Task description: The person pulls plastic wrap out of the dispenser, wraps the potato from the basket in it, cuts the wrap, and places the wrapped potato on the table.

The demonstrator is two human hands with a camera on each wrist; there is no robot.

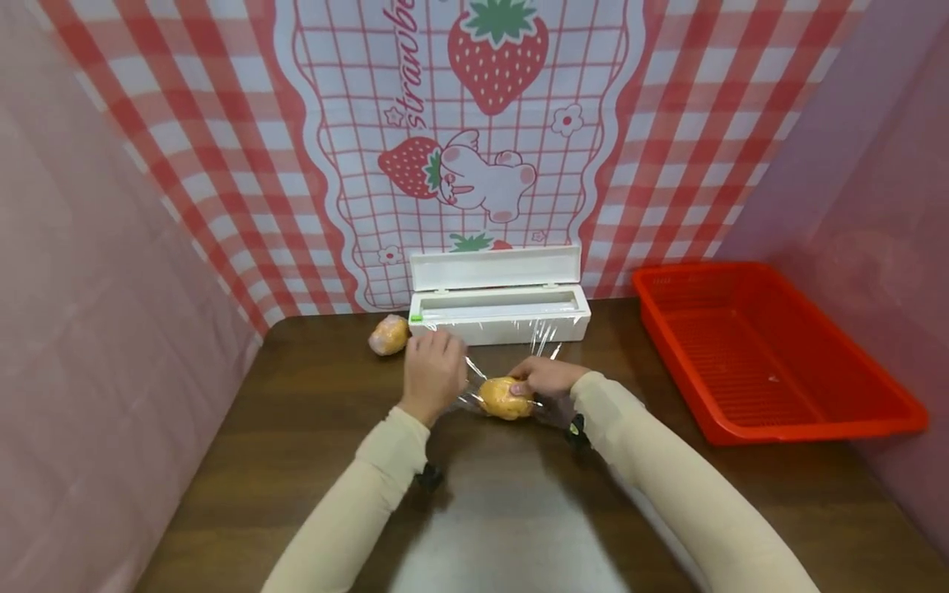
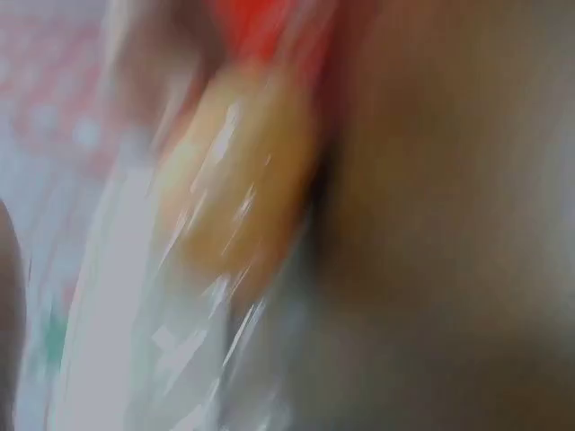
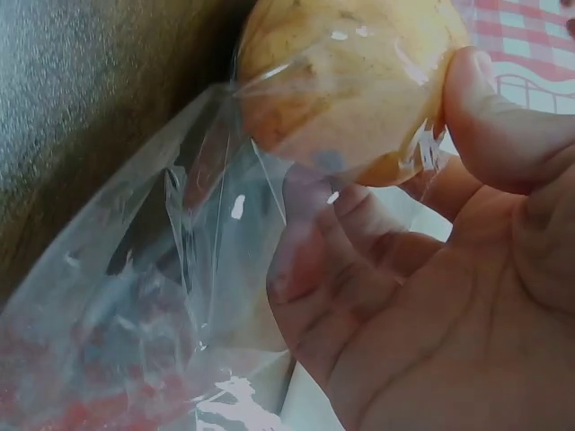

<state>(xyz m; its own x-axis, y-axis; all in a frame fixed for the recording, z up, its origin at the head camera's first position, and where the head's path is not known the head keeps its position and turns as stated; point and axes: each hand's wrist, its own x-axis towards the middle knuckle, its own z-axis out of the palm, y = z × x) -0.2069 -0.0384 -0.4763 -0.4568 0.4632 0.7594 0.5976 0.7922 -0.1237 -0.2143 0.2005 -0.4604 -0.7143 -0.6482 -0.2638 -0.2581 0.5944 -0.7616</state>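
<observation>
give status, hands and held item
Right hand grips yellow item, clear film on it. Left hand beside, hold unclear. White box behind, lid up. Nothing visibly blocking.

Glossy, creased clear plastic film [image 3: 193, 260] overlies the smooth, speckled skin of the yellow item [image 3: 346, 99]; surface [image 1: 319, 436], glossy dark wood-look; basket [image 1: 741, 354] and box [image 1: 495, 270], smooth plastic; backdrop [image 1: 489, 123], cloth-like.

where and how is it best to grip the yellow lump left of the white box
Probably a grip across the middle of the yellow lump, coming from above and its left: it looks rounded, with no handle showing, and the white box stands close on its right.
</observation>
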